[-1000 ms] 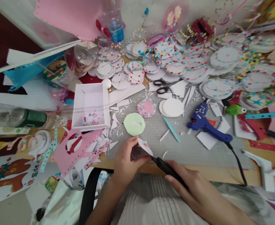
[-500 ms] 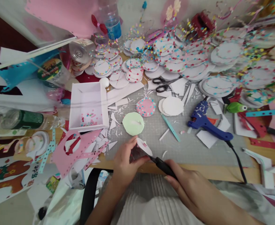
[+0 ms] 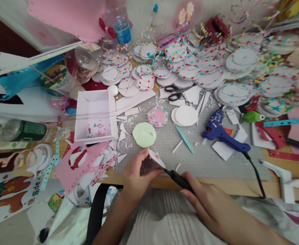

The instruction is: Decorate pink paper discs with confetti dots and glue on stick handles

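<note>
Disc [image 3: 157, 159], lower centre of frame: probably light, stiffish, easily creased.
Left hand [image 3: 135, 170] clamps fingers on opposite edges, likely the safest hold; right hand [image 3: 204, 200] wraps fingers round black tool [image 3: 181, 181].

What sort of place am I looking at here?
Probably a paper-craft workspace: a blue glue gun lies on a grey gridded mat, pale paper scraps are scattered about, and decorated white discs are stacked behind.
</note>
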{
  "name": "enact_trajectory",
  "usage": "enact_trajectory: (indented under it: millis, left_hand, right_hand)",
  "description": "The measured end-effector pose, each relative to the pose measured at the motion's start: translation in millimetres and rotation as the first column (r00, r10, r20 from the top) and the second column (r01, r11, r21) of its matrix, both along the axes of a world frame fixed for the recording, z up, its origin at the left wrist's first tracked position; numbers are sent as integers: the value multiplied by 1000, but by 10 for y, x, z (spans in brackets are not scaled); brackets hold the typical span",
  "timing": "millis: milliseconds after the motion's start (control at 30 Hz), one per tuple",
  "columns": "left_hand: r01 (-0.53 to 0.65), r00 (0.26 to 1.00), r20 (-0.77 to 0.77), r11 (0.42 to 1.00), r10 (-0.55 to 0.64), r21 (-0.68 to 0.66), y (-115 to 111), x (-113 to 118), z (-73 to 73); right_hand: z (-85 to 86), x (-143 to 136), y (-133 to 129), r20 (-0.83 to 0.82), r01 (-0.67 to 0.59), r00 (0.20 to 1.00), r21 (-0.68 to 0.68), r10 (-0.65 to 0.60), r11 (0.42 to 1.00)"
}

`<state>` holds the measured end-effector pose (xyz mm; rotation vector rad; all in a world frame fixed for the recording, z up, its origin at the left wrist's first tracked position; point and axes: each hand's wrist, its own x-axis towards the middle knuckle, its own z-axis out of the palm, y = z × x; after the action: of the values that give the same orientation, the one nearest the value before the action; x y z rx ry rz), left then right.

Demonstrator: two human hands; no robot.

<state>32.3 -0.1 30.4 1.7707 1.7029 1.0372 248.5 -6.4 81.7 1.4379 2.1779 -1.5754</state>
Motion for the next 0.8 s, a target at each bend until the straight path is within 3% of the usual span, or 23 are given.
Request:
enact_trajectory:
  millis: [367, 800]
  left_hand:
    - [58, 997, -46, 998, -57, 19, 3, -99, -7]
    - [27, 994, -111, 997, -19, 75, 90, -9, 60]
  right_hand:
    - [-23, -66, 50, -18, -16, 1000, -7, 16, 1000]
    - [-8, 130, 52, -38, 49, 998, 61, -47, 997]
